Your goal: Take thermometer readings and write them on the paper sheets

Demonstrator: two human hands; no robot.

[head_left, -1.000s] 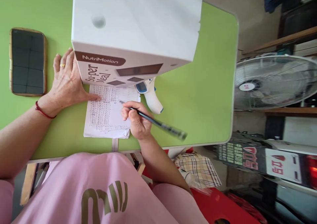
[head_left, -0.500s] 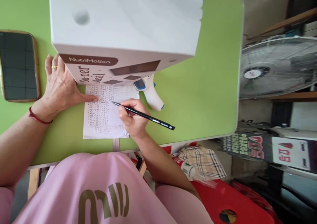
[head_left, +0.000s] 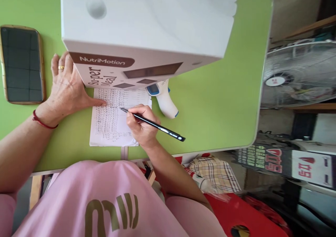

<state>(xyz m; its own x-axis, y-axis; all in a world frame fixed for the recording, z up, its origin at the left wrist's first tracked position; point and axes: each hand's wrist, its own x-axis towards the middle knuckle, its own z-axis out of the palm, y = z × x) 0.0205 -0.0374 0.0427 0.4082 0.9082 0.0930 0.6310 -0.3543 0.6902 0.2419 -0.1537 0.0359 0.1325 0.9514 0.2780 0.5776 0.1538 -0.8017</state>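
My right hand [head_left: 144,125] grips a black pen [head_left: 157,126], its tip at the middle of a sheet of paper [head_left: 126,128] covered in rows of handwriting. With fingers stretched out, my left hand [head_left: 69,86] lies on the green table, its thumb resting on the paper's left part. A white box [head_left: 149,23] printed "NutriMotion Super Meal" stands over the paper's far edge and hides part of it; the left hand's fingers are beside the box's left corner. Just right of the paper lies a white and blue handheld thermometer [head_left: 166,102], partly behind the box.
A phone [head_left: 23,64] in a tan-edged case lies left of my left hand. The green table [head_left: 223,104] ends at a pale rim on the right. Beyond it are a fan [head_left: 278,79] and a printed carton [head_left: 286,162]. A red stool [head_left: 231,216] stands below the near right edge.
The view has shifted slightly, so the box, phone and table edge appear a little further right. Both hands keep their places on the paper, with the pen tip almost unmoved.
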